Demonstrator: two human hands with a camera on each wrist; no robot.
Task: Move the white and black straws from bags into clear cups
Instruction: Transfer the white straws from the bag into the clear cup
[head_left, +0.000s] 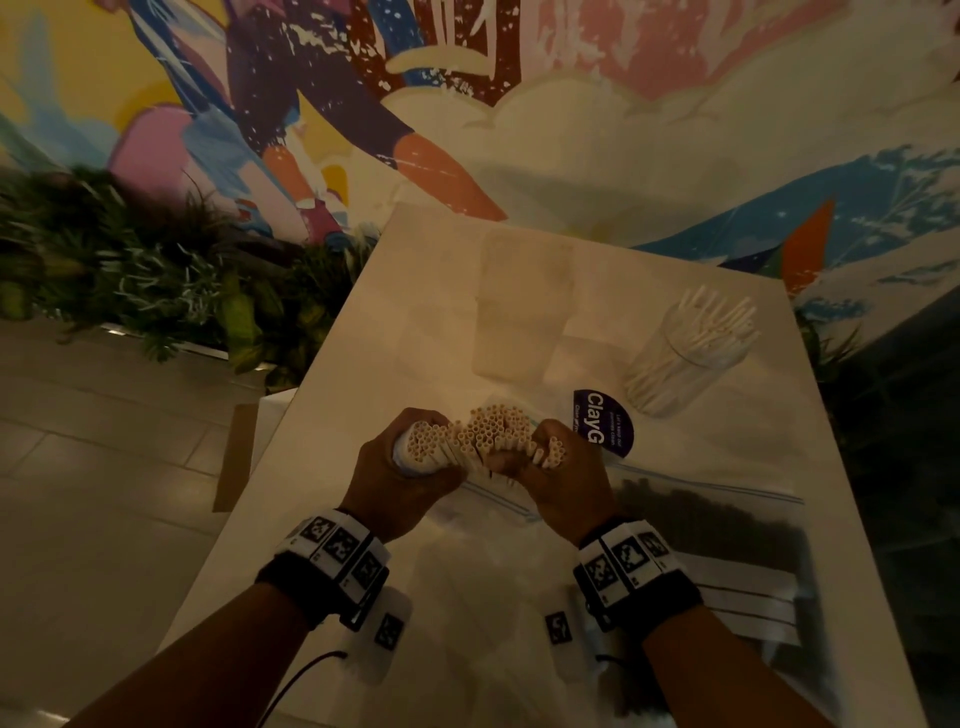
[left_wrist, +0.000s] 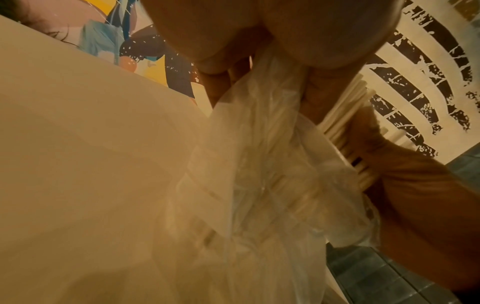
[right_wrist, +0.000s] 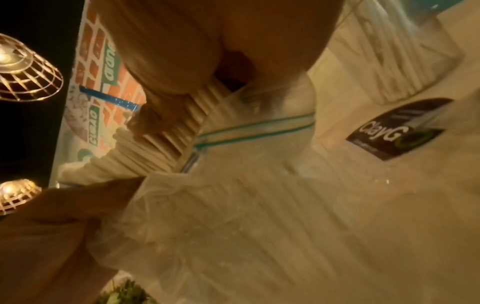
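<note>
A thick bundle of white straws (head_left: 483, 435) stands upright over the table's middle, open ends toward me. My left hand (head_left: 402, 470) grips its left side together with the clear zip bag (left_wrist: 262, 164) that hangs below. My right hand (head_left: 558, 480) grips the right side of the bundle (right_wrist: 155, 144), above the bag's blue zip strip (right_wrist: 254, 128). A clear cup (head_left: 685, 353) holding white straws stands at the back right. An empty clear cup (head_left: 522, 306) stands behind the bundle. A zip bag of black straws (head_left: 722, 530) lies flat at the right.
The white table (head_left: 363, 338) has a round purple sticker (head_left: 605, 423) just right of the bundle. Green plants (head_left: 130, 270) line the floor to the left, below a painted wall. Tiled floor lies off the table's left edge.
</note>
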